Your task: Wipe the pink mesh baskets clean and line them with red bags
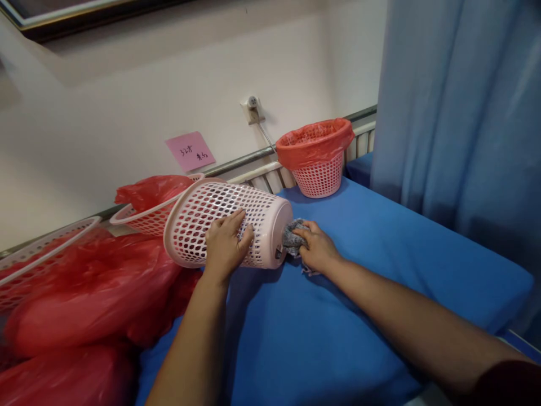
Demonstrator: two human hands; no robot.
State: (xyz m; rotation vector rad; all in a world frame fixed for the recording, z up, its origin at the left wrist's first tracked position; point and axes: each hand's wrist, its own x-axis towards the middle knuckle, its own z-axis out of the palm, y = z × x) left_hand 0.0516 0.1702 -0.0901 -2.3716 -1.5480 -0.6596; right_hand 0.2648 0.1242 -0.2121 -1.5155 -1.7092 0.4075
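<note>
A pink perforated plastic basket (203, 217) lies on its side on the blue mattress (380, 265), its base pointing right. My left hand (226, 245) rests on top of the basket's side with fingers curled over it, holding it still. My right hand (316, 248) is closed on a grey cloth (291, 239) and presses it against the basket's base.
Another pink basket lined with a red bag (316, 152) stands upright at the far edge. More baskets (147, 217) and red plastic bags (84, 293) pile up at the left. A blue curtain (460, 113) hangs at the right. A pink note (190, 151) is stuck on the wall.
</note>
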